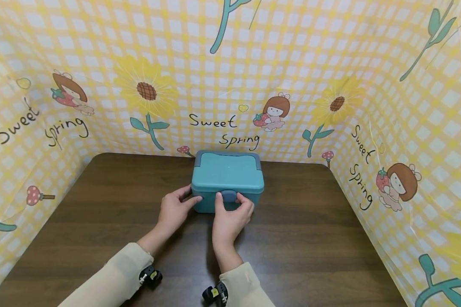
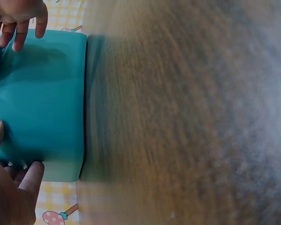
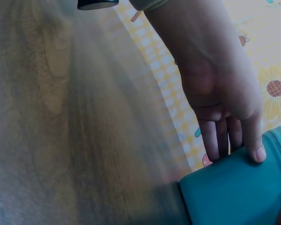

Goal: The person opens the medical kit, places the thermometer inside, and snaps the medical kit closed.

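A teal lidded box stands at the far side of the table, its lid down. On its front is a dark blue latch. My left hand holds the box at its left front corner, with the thumb on the front face and the fingers along the left side, as the right wrist view also shows. The thumb and forefinger of my right hand pinch the latch from its two sides. In the left wrist view the right hand's other fingers hang before the box front.
The dark wooden table spreads in front of the box and to both sides. A yellow checked cloth with flowers and figures hangs behind the table and along its left and right edges, close behind the box.
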A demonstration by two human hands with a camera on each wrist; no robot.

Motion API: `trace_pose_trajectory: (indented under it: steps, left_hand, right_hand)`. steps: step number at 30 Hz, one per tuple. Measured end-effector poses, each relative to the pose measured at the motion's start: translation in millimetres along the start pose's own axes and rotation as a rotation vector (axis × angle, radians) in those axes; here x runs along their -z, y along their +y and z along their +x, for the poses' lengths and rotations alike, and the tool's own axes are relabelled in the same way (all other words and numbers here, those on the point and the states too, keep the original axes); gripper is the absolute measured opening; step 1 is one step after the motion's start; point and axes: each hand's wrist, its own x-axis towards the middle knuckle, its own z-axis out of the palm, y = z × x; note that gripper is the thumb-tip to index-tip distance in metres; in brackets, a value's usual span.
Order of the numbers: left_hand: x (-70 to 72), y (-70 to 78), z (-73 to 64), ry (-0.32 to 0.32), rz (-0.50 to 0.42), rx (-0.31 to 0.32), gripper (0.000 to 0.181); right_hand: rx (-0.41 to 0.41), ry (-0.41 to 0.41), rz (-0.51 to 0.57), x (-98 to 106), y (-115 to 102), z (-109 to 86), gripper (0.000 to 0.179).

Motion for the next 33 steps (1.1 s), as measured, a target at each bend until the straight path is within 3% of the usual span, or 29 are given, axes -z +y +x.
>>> trace_pose_trajectory:
  steps: [33]
  left_hand:
    - [-1.9, -3.9, 1.8, 0.021, -0.017, 0.005, 0.059]
  right_hand:
    - [0.065, -0.009, -0.073, -2, 15, 3.4, 0.051]
